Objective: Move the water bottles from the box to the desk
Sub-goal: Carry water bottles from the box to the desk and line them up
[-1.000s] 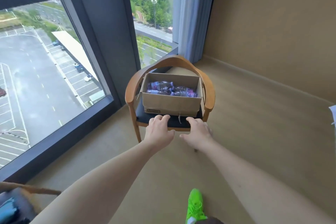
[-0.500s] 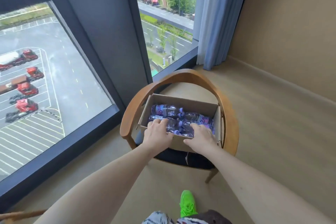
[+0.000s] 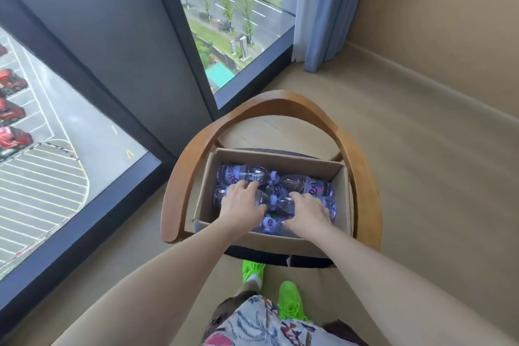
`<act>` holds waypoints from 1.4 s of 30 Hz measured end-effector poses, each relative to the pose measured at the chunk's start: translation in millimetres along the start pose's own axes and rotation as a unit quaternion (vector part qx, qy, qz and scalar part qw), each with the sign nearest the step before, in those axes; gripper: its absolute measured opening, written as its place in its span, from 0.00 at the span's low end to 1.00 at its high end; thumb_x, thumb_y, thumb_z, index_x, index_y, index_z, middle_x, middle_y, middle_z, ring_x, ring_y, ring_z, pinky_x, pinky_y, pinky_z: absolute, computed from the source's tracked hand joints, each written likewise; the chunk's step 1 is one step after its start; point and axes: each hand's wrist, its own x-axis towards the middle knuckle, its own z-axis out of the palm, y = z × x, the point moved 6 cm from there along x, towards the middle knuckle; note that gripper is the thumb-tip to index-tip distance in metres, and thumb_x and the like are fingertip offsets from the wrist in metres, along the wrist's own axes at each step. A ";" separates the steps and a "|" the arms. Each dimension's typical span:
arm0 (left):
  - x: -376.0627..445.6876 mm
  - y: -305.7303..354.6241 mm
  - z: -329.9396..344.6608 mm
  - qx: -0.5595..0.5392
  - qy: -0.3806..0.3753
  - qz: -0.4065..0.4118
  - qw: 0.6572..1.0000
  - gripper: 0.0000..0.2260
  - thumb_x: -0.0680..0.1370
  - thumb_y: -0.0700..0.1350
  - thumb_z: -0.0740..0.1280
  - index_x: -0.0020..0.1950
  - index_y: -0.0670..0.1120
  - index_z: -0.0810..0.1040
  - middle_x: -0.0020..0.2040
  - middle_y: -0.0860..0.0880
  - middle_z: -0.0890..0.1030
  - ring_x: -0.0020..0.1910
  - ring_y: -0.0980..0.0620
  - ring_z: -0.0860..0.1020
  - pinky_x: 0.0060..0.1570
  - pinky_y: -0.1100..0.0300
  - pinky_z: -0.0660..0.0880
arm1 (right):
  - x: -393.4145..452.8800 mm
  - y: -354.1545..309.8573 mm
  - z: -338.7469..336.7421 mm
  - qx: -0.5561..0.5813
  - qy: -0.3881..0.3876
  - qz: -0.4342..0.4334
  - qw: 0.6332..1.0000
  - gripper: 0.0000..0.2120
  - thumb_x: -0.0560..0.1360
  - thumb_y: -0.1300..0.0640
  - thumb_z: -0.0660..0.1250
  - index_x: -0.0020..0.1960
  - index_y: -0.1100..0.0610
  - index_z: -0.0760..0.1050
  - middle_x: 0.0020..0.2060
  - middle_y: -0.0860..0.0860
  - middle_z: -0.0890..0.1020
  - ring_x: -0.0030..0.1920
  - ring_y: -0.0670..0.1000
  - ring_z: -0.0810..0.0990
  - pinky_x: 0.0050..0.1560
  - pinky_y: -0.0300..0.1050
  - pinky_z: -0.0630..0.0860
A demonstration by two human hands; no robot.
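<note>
left hand (image 3: 241, 202): inside the box, fingers curled over one bottle and grasping it
right hand (image 3: 307, 213): also in the box, fingers spread on a bottle; I cannot tell if it grips yet
water bottles (image 3: 297, 185): lying flat and packed tight in the box, none on the desk, which is not in view
risk: the smooth round plastic may slip or roll when lifted, because the neighbours press on it
risk: the box (image 3: 344, 199) can slide on the chair (image 3: 280, 102) seat if pulled
materials: thin clear plastic with purple labels; matte brown cardboard; curved polished wood, dark seat pad
</note>
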 end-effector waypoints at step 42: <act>171.3 -38.1 52.5 0.170 -0.116 0.155 0.966 0.33 0.67 0.44 0.77 0.71 0.49 0.72 0.63 0.44 0.78 0.62 0.38 0.74 0.62 0.46 0.71 | 127.9 36.2 53.4 -0.215 0.036 0.013 0.976 0.31 0.64 0.58 0.78 0.65 0.53 0.71 0.59 0.53 0.75 0.59 0.57 0.75 0.58 0.59 0.69</act>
